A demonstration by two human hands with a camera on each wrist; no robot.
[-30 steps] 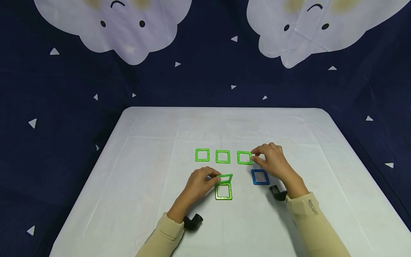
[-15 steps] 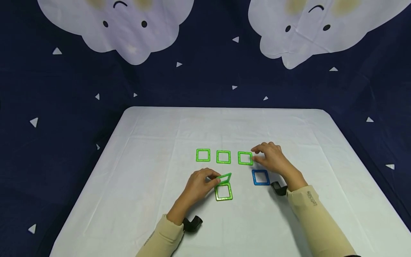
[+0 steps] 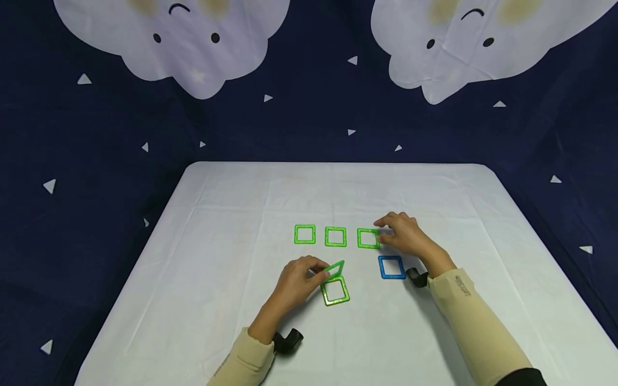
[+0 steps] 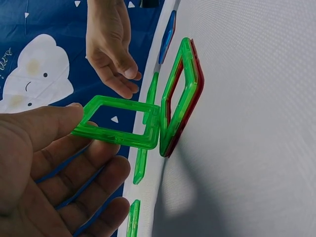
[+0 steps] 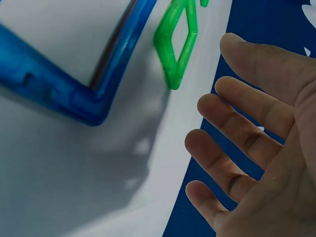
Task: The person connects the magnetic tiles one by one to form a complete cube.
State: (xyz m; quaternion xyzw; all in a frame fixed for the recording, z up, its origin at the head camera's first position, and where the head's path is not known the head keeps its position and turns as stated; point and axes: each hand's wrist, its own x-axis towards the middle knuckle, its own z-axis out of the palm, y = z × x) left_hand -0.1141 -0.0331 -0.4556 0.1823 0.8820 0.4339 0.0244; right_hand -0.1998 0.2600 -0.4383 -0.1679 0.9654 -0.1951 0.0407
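Observation:
My left hand [image 3: 296,280] pinches a green square magnetic tile [image 4: 118,136] between thumb and fingers at one edge. That tile stands tilted, its far edge along a second green magnetic tile [image 3: 338,302] lying on the table. In the left wrist view, a red layer [image 4: 197,89] shows under the second tile. My right hand [image 3: 404,234] is over the right end of the back row, fingers spread loosely with nothing in them, as the right wrist view shows. Its thumb overlaps the rightmost green tile [image 3: 359,239] in the head view. A blue square tile [image 3: 393,276] lies just below this hand.
Two more green square tiles, the left one [image 3: 304,242] and the middle one [image 3: 335,244], lie flat in the back row. A white cloth covers the table [image 3: 232,236]. Behind its far edge hangs a dark blue curtain [image 3: 309,123] with clouds.
My left hand has drawn the joined green tiles slightly toward me, and the flat one has turned a little. My right hand has shifted slightly left over the rightmost green tile.

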